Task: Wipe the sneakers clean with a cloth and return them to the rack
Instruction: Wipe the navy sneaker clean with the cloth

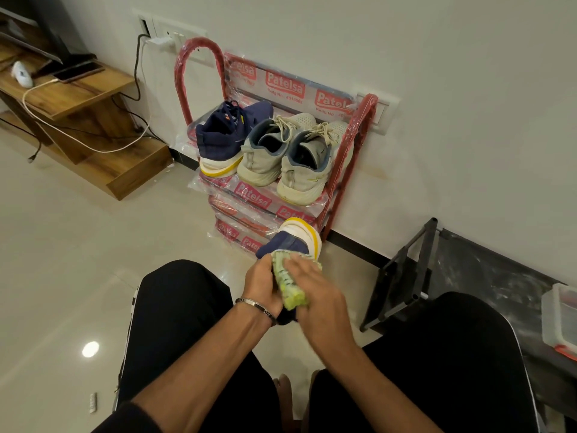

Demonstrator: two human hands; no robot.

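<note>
A navy sneaker with a white and yellow sole (295, 240) is held over my lap, heel pointing away. My left hand (260, 287) grips it from the left side. My right hand (315, 292) presses a yellow-green cloth (288, 284) flat against the shoe's upper; the hand is blurred. Against the wall stands the red rack (338, 170), wrapped in printed plastic. Its top shelf carries the other navy sneaker (226, 137) on the left and a pair of pale grey sneakers (285, 154) beside it.
My knees in black trousers flank the hands. A black metal frame (402, 273) stands on the floor at right, with a clear plastic box (560, 320) beyond it. A wooden stepped unit (81, 98) with cables and a phone is at left.
</note>
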